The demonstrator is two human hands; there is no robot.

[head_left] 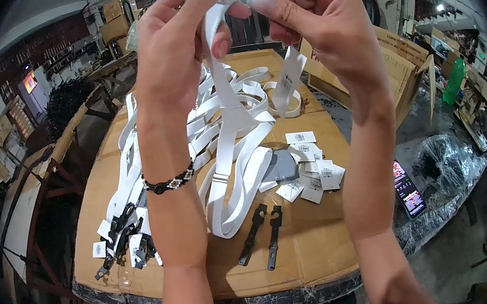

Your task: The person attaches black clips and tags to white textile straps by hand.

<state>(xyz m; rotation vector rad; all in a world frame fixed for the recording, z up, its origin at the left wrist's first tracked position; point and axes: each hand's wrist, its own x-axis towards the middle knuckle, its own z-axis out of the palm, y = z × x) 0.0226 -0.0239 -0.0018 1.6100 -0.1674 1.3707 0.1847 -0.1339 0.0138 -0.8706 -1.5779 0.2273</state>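
My left hand (176, 46) is raised at the top of the view, its fingers pinched on one end of white suspenders (222, 89). The elastic runs down from it to a joining patch and onto the heap below. My right hand (318, 19) is closed close beside it, thumb and forefinger near the strap's end. Just under its curled fingers hangs a white barcode tag (289, 79). A dark piece at the strap's tip is partly hidden by the left fingers. Below lie more white suspenders (132, 163) and two black plastic hooks (273, 238).
A cardboard-covered table (319, 251) bears loose white tags (313, 189), a grey piece (282, 165) and a bunch of black hooks with tags (125, 235). To the right are a phone (409, 188), plastic wrap (449, 160), a cardboard box (391, 65) and a green bottle (454, 80).
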